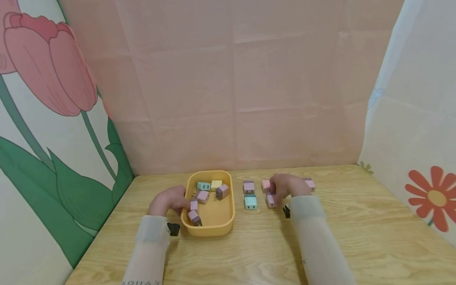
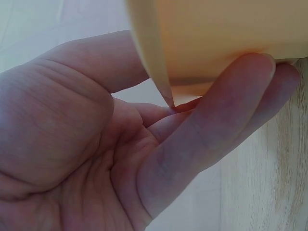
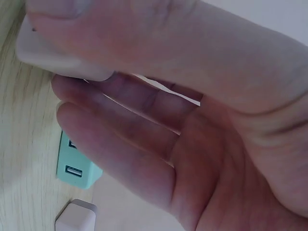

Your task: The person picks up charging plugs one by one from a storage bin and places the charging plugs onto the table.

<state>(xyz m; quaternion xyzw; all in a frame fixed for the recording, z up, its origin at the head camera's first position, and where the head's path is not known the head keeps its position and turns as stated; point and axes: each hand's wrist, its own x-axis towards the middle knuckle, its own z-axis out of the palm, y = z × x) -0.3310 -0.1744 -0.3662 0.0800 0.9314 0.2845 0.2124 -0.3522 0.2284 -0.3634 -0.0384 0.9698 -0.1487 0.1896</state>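
Boxy lilac charger (image 1: 270, 200) pinched in right grip (image 1: 287, 185), wooden table (image 1: 228, 261), pink sheet (image 1: 228, 87) behind; lower centre, left grip (image 1: 171, 199) holds yellow plastic bin (image 1: 215, 231) of pastel chargers (image 1: 222, 191)

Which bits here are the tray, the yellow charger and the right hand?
Tray (image 1: 217, 209): head view, bare floor.
Yellow charger (image 1: 216, 185): head view, middle of its visible face.
Right hand (image 1: 287, 185): head view, back of the hand.

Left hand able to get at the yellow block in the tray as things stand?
Probably yes, if it lets go first: the left hand grips the left side of the tray. The top is open and nothing covers the yellow block.
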